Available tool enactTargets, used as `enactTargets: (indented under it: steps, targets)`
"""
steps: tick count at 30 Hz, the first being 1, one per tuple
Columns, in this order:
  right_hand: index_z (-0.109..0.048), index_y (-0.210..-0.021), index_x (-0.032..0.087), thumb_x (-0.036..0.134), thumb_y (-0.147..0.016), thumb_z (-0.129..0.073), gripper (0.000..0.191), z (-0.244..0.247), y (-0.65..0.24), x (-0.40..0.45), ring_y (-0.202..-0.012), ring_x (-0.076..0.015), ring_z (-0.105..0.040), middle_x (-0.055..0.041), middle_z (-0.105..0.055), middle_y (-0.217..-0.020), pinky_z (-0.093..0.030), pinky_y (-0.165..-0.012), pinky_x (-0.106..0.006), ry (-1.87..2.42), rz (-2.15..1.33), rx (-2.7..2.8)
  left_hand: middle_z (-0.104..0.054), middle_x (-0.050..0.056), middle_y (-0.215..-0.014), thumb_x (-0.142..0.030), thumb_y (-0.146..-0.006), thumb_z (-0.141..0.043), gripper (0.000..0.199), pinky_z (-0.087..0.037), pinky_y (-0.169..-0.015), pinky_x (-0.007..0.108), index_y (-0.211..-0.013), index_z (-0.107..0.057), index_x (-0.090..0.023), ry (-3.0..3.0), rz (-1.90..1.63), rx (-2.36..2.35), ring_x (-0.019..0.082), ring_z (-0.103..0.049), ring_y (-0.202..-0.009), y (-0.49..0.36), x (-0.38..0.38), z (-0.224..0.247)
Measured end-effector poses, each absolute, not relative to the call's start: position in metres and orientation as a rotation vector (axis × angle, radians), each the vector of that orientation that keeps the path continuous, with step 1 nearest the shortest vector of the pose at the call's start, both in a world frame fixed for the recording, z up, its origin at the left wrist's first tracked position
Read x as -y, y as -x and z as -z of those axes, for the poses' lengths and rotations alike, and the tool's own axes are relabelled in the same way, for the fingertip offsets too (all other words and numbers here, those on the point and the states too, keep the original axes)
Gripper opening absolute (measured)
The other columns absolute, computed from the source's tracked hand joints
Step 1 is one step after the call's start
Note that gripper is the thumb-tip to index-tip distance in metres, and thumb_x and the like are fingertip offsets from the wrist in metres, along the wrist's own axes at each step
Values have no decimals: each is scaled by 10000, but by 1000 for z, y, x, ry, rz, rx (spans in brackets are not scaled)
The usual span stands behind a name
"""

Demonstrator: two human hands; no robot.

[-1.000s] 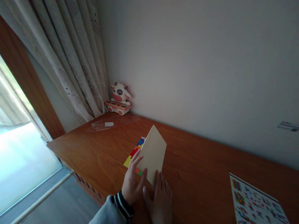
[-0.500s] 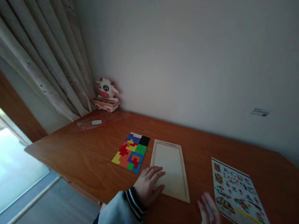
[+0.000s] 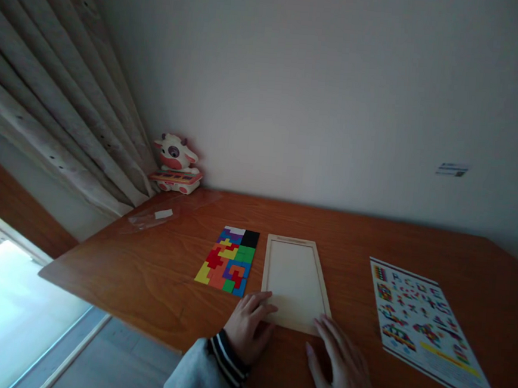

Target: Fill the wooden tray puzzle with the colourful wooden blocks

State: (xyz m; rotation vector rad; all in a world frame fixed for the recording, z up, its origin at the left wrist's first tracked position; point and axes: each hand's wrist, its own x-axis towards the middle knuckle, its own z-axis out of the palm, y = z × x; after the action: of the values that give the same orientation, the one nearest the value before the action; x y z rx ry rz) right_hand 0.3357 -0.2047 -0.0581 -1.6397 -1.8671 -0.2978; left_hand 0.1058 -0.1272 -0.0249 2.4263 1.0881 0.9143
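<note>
An empty wooden puzzle tray [image 3: 297, 281] with a thin raised rim lies flat on the table. My left hand [image 3: 248, 325] rests at its lower left corner, fingers apart, the fingertips over the rim. At the lower right corner is my right hand [image 3: 339, 362], its fingers spread and their tips at the tray's edge. Neither hand grips anything. Left of the tray, a block of colourful puzzle pieces [image 3: 229, 260] is fitted together into a flat rectangle.
A printed pattern sheet [image 3: 431, 333] lies on the right of the wooden table [image 3: 154, 269]. A toy cow with a keyboard [image 3: 178, 164] stands at the back left, with a clear plastic bag [image 3: 149, 218] in front. A curtain [image 3: 64, 95] hangs on the left.
My right hand has moved left from beside the pattern sheet to the tray's lower right corner. My left hand has drawn back slightly towards the tray's lower left corner.
</note>
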Motion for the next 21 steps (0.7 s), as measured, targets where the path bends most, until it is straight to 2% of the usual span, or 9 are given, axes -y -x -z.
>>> enactTargets:
  steps: [5, 10, 13, 21]
  targets:
    - [-589, -1230, 233, 449, -917, -521, 386, 57, -338, 207, -1127, -263, -613, -87, -656, -1240, -479, -942, -434, 1620, 252, 1869, -593, 124, -1267, -178, -857, -543, 273, -529, -964, 436, -1111, -635, -216, -2387, -930, -1082, 250, -591, -1140, -103, 127, 22]
    - [-594, -1225, 239, 426, -918, -527, 366, 53, -337, 209, -1127, -254, -607, -78, -655, -1231, -478, -951, -427, 1630, 199, 1863, -612, 110, -1243, -171, -882, -527, 240, -527, -958, 419, -1082, -650, -216, -2469, -966, -1065, 238, -593, -1124, -89, 124, 22]
    - [-594, -1210, 237, 416, -917, -531, 349, 51, -337, 210, -1123, -250, -607, -77, -656, -1218, -477, -950, -425, 1626, 188, 1853, -635, 93, -1215, -170, -905, -515, 244, -504, -983, 447, -1096, -654, -228, -2563, -1003, -1187, 245, -579, -1140, -68, 118, 25]
    - [-607, -1180, 239, 421, -914, -528, 332, 50, -337, 209, -1085, -249, -616, -74, -661, -1192, -472, -937, -422, 1626, 157, 1850, -603, 105, -1303, -248, -907, -538, 283, -505, -989, 478, -1165, -650, -211, -2703, -894, -1391, 278, -553, -1202, -40, 105, 34]
